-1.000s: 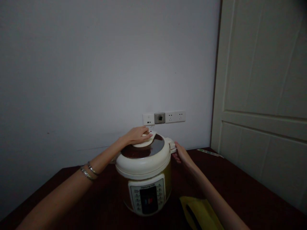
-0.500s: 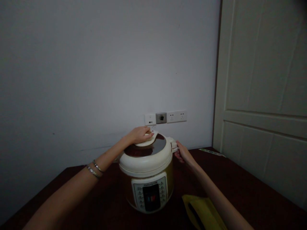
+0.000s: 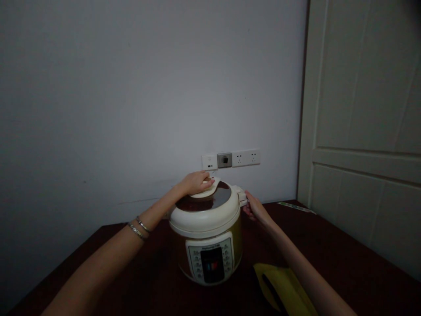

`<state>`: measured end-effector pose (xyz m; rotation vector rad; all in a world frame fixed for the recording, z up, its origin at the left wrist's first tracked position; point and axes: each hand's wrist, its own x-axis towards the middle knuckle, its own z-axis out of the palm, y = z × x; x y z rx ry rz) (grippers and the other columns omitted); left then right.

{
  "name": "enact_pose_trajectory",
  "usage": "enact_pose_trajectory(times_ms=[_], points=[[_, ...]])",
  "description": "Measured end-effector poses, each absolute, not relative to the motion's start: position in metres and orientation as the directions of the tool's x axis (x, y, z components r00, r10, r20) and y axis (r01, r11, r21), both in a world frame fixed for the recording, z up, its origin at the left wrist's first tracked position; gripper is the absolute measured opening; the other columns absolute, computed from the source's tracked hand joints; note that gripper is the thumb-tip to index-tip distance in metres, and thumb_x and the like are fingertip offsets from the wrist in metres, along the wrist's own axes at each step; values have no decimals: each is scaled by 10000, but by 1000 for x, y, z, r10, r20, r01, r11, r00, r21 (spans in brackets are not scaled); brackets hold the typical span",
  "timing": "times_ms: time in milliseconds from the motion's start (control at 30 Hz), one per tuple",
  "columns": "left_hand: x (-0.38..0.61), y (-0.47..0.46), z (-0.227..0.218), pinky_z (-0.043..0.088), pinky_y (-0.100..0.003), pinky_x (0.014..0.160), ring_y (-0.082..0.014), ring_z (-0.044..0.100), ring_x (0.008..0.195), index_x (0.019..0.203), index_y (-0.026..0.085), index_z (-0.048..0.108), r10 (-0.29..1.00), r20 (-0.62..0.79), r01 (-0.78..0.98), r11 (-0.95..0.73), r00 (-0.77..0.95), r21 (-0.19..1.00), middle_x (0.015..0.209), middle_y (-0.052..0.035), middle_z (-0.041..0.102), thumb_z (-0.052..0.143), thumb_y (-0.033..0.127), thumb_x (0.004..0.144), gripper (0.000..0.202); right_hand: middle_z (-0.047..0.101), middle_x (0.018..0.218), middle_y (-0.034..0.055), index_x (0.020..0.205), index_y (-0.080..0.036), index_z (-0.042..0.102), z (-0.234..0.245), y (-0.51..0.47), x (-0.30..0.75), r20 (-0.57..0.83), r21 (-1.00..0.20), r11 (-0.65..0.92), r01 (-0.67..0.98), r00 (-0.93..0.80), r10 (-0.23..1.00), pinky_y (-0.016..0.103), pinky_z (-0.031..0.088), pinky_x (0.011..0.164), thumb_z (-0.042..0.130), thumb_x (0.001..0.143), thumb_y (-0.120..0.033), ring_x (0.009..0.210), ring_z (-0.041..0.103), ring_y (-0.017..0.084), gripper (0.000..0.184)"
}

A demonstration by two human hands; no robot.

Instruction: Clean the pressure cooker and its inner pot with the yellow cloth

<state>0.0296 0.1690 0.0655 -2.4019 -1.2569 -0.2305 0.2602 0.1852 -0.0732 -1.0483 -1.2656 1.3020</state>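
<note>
An electric pressure cooker with a white rim, a dark glossy lid top and a gold-brown body stands upright on the dark red table. Its control panel faces me and reads upside down. My left hand is closed over the white handle on top of the lid. At the cooker's right side, my right hand grips the white side handle, with part of the fingers hidden behind it. The lid sits down on the body.
A folded yellow-green cloth lies at the front right, partly under my right forearm. Wall sockets sit on the wall behind the cooker. A thin patterned strip lies near the table's back right edge, by the pale door.
The whole view has shifted slightly, so everything appears a little further right. Both hands stay on the same handles, and the cooker shows no clear movement on the table.
</note>
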Motion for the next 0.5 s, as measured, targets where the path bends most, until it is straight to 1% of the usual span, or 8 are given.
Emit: enact_pose_trajectory(times_ms=[133, 333, 500], points=[[30, 169, 65, 418, -301, 679, -205, 600, 804, 946, 167, 590, 757, 327, 823, -491, 565, -284, 948, -106, 653, 249, 501, 919, 479, 354, 279, -47, 502, -198, 420, -73, 185, 260, 57, -996, 48, -82, -120, 991, 147, 154, 237, 289, 857, -547, 214, 211, 42, 515], [32, 165, 66, 420, -300, 675, -201, 599, 795, 947, 173, 595, 772, 335, 840, -469, 540, -273, 951, -106, 650, 248, 515, 912, 489, 328, 269, -31, 412, -203, 368, -76, 188, 260, 59, -997, 53, -59, -112, 992, 158, 156, 230, 247, 878, -524, 213, 205, 43, 579], [34, 164, 67, 421, -300, 690, -205, 597, 812, 953, 172, 601, 790, 329, 853, -448, 517, -267, 941, -104, 650, 250, 519, 906, 496, 303, 251, -30, 376, -201, 353, -73, 184, 260, 57, -998, 52, -39, -119, 991, 153, 166, 230, 238, 895, -510, 206, 217, 44, 615]])
